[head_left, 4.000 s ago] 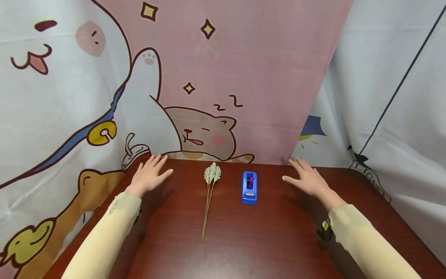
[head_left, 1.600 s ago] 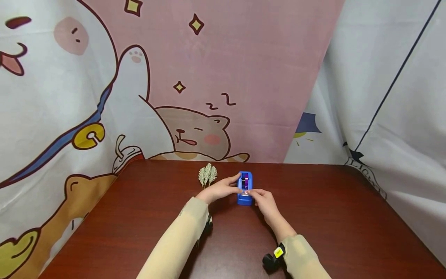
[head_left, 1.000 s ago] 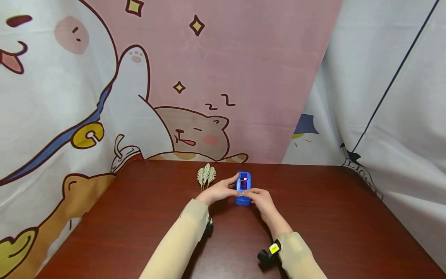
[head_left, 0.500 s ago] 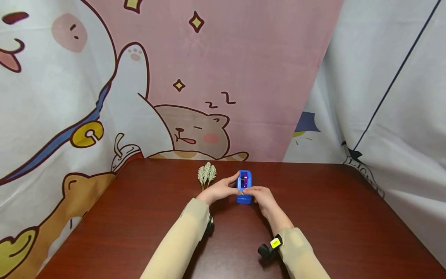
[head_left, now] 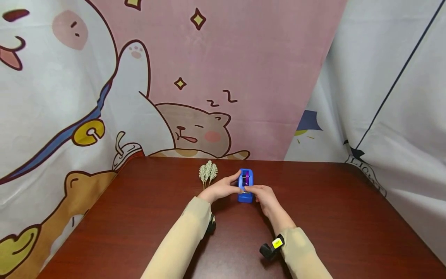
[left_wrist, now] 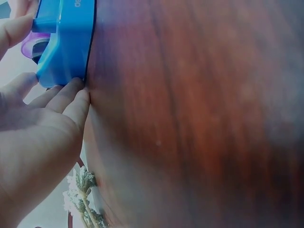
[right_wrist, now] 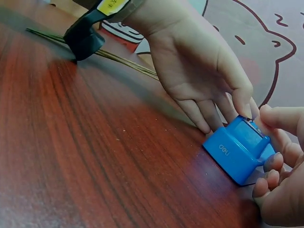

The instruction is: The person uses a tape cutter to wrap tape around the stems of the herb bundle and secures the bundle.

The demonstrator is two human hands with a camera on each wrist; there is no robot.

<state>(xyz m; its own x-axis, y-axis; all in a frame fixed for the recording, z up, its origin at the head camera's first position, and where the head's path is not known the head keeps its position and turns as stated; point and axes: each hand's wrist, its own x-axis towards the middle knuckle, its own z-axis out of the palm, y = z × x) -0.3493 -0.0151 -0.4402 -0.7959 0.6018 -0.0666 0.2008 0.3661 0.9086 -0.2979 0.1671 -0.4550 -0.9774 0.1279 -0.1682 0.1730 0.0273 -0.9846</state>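
Note:
A blue tape dispenser (head_left: 245,198) with a purple-cored tape roll (head_left: 247,177) stands on the table between both hands. My left hand (head_left: 220,190) holds its left side, thumb at the cutter and fingers against the body. From the other side my right hand (head_left: 267,198) reaches in; in the right wrist view its thumb (right_wrist: 282,116) is at the toothed cutter (right_wrist: 254,127) and its other fingers curl against the side. I cannot tell whether tape is between the right fingertips. Pale dried flower stems (head_left: 208,170) lie left of the dispenser, partly hidden by my left arm.
The brown wooden table (head_left: 139,217) ends at a cartoon-printed cloth (head_left: 265,77) at the back. Black wrist cameras, such as the right one (head_left: 268,251), hang under the sleeves. More cloth (head_left: 400,97) hangs along the right side.
Both hands came inward from open, spread positions to the tape dispenser, the left gripping its side. Over the last second, my right fingertips shifted slightly along its cutter end; the left stayed put.

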